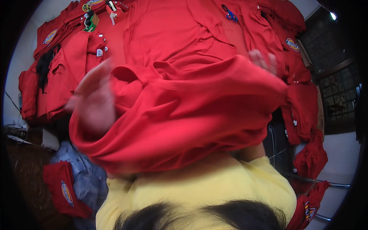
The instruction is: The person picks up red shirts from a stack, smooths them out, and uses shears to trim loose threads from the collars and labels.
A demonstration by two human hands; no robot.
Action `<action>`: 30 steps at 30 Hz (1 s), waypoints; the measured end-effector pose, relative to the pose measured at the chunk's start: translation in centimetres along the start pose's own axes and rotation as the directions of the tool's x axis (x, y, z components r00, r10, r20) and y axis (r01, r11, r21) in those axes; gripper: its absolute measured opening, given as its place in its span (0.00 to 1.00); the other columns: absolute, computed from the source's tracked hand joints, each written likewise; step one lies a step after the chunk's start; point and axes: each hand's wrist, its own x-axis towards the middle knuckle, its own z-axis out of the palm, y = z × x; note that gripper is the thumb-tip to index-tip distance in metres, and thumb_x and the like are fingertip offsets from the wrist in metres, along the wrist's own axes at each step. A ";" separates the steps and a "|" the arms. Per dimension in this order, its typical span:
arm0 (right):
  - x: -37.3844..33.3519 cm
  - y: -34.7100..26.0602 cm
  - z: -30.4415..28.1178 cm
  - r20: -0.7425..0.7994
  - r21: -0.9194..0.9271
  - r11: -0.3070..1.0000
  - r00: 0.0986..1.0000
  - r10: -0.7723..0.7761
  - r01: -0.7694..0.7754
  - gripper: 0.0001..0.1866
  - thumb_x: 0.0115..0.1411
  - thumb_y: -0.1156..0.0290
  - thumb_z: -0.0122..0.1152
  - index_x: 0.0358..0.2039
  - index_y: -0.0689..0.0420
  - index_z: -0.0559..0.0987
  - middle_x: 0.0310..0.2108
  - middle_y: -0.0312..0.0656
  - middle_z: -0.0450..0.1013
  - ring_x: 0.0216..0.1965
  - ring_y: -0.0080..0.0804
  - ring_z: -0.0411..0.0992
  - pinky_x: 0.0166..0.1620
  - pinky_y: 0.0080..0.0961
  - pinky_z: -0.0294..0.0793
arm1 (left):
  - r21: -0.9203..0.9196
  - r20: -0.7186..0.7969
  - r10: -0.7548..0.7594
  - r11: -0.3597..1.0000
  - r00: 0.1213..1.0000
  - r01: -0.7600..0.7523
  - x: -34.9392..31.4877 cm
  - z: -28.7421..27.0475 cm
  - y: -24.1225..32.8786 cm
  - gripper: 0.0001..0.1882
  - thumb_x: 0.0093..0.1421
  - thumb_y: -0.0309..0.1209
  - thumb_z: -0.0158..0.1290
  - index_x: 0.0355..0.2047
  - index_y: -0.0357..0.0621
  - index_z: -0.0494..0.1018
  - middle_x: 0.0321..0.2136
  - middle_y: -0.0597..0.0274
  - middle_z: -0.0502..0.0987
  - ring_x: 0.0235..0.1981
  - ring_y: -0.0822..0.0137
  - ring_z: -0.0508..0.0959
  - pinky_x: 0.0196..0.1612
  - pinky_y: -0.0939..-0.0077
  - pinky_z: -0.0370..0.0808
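Observation:
A red shirt (180, 111) is bunched and draped across both my forearms, lifted in front of my chest. At its left side my left hand (96, 101) pokes through an opening in the cloth, palm showing, fingers stretched out and blurred by motion. My right hand (264, 62) shows past the upper right edge of the shirt, also blurred, with its fingers extended and its palm partly behind the cloth. Beyond the lifted shirt, another red garment (168, 32) lies spread flat. The cloth hides most of my forearms.
Stacked red shirts (73, 65) lie at the left, a black cloth (46, 69) among them. Blue-handled scissors (230, 14) and a green-and-yellow bundle (90, 21) lie at the back. More red shirts (303, 107) hang at the right. Clear plastic (86, 172) sits low left.

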 end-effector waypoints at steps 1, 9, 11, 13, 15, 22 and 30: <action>-2.2 -1.2 1.2 0.199 -0.021 0.996 0.977 -0.081 0.087 0.18 0.57 0.56 0.53 0.43 0.52 0.75 0.45 0.36 0.71 0.52 0.31 0.65 0.57 0.32 0.58 | 0.081 -0.034 -0.156 0.984 0.987 0.158 -0.9 0.6 -1.7 0.32 0.60 0.53 0.38 0.54 0.39 0.62 0.55 0.50 0.61 0.56 0.49 0.62 0.61 0.51 0.52; -24.6 5.5 0.3 0.860 -0.497 0.666 -0.215 0.463 -0.556 0.16 0.60 0.59 0.53 0.42 0.55 0.75 0.43 0.36 0.72 0.49 0.28 0.67 0.55 0.29 0.61 | -0.313 0.301 -0.942 -0.246 -0.149 0.917 -24.3 0.9 -14.6 0.22 0.60 0.38 0.39 0.47 0.34 0.68 0.41 0.51 0.72 0.45 0.57 0.72 0.51 0.63 0.66; -23.2 5.7 0.0 0.862 -0.256 0.225 -0.117 0.493 -0.940 0.16 0.61 0.59 0.52 0.42 0.56 0.75 0.42 0.36 0.73 0.48 0.28 0.68 0.54 0.28 0.62 | -0.414 0.394 -0.918 -0.225 -0.049 0.882 -22.3 1.2 -14.7 0.19 0.60 0.35 0.40 0.45 0.33 0.69 0.38 0.51 0.75 0.42 0.59 0.75 0.49 0.66 0.70; -17.4 3.0 1.0 0.909 0.187 -0.173 0.104 0.403 -0.967 0.17 0.62 0.60 0.51 0.45 0.59 0.74 0.45 0.39 0.73 0.49 0.31 0.69 0.54 0.30 0.64 | -0.562 0.230 -0.963 -0.013 0.141 0.827 -15.5 2.1 -12.8 0.20 0.62 0.36 0.37 0.44 0.32 0.69 0.39 0.50 0.75 0.42 0.58 0.76 0.49 0.66 0.72; -12.8 2.0 0.9 0.875 0.391 -0.193 0.299 0.381 -0.900 0.22 0.62 0.60 0.50 0.50 0.63 0.71 0.53 0.42 0.69 0.53 0.34 0.67 0.56 0.32 0.62 | -0.812 0.161 -0.923 0.078 0.351 0.579 -10.9 1.4 -11.4 0.23 0.64 0.40 0.33 0.45 0.33 0.69 0.44 0.48 0.73 0.43 0.55 0.76 0.49 0.62 0.72; -9.2 5.9 -7.2 0.464 -0.451 0.640 0.450 0.763 -0.622 0.12 0.59 0.68 0.53 0.38 0.64 0.76 0.29 0.37 0.75 0.30 0.25 0.71 0.37 0.26 0.70 | -0.881 0.249 -0.932 -0.106 0.262 0.460 -16.8 -4.0 -12.8 0.21 0.66 0.42 0.34 0.48 0.39 0.67 0.44 0.54 0.75 0.44 0.60 0.76 0.50 0.63 0.71; -6.4 -5.0 0.7 0.808 -0.255 0.812 0.345 0.478 -0.526 0.21 0.48 0.75 0.60 0.45 0.62 0.73 0.37 0.41 0.75 0.38 0.29 0.73 0.46 0.27 0.70 | 0.719 0.474 -0.847 0.531 0.242 0.448 1.4 12.1 -9.6 0.17 0.59 0.35 0.50 0.44 0.34 0.71 0.38 0.50 0.74 0.43 0.61 0.75 0.48 0.68 0.68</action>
